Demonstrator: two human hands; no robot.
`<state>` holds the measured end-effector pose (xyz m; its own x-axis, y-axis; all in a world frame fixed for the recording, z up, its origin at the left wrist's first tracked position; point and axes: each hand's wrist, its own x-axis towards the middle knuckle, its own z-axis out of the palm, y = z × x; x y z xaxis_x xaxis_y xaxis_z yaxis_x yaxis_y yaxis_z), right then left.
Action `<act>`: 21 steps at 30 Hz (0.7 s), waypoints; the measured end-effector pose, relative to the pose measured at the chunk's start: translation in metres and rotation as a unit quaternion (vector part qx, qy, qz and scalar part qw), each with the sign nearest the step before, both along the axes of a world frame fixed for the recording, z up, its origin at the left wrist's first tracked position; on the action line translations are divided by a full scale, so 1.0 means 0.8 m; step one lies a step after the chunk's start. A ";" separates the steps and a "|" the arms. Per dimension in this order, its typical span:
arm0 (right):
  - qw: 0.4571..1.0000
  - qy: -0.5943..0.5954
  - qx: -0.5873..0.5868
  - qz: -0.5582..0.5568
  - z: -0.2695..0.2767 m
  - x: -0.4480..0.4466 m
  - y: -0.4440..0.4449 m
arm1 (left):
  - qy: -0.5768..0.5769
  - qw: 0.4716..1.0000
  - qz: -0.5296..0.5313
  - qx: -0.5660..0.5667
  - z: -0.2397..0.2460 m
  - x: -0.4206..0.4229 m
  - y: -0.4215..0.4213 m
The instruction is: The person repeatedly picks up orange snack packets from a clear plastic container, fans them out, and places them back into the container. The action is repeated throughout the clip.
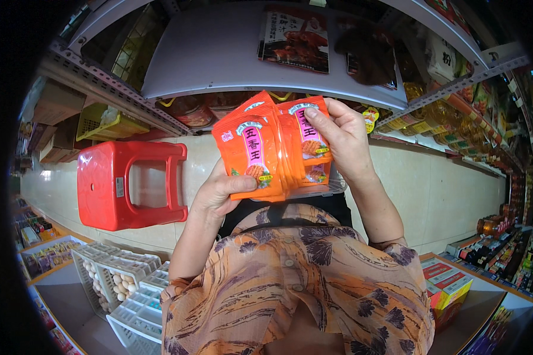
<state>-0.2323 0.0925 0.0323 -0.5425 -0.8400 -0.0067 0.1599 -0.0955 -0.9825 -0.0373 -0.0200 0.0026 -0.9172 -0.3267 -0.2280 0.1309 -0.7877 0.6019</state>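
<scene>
A thick fan of orange spice packets (273, 153) spreads between my two hands over my lap. My left hand (224, 188) grips the left side of the stack, its thumb lying across the front packet's lower edge. With thumb and fingers, my right hand (344, 135) pinches the upper right packet (311, 137), which bears printed writing and a picture of food. Beneath the packets, part of a clear plastic container (333, 188) shows, with another orange packet above it; the rest is hidden.
Ahead is a white metal shelf (204, 57) with flat printed seasoning pouches (295, 42). A red plastic stool (102, 186) lies on its side on the tiled floor (408, 186) to the left. White crates of eggs (120, 279) stand behind left, bottles of oil (431, 120) to the right.
</scene>
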 end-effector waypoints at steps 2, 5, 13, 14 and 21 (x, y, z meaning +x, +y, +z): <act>0.999 -0.046 -0.023 -0.001 -0.003 0.004 -0.005 | -0.001 1.000 -0.004 0.014 -0.001 0.000 0.001; 1.000 -0.024 0.003 0.008 -0.011 0.011 -0.015 | -0.003 1.000 -0.004 0.030 -0.004 -0.002 0.004; 0.813 0.560 0.158 0.030 -0.027 -0.052 0.016 | 0.001 0.997 0.072 0.019 -0.025 0.019 -0.016; 0.770 0.612 0.170 0.060 -0.033 -0.052 0.022 | 0.012 0.996 0.084 0.027 -0.028 0.023 -0.021; 0.653 0.706 0.235 0.142 -0.057 -0.033 0.048 | 0.020 0.990 0.134 0.033 -0.044 0.037 -0.038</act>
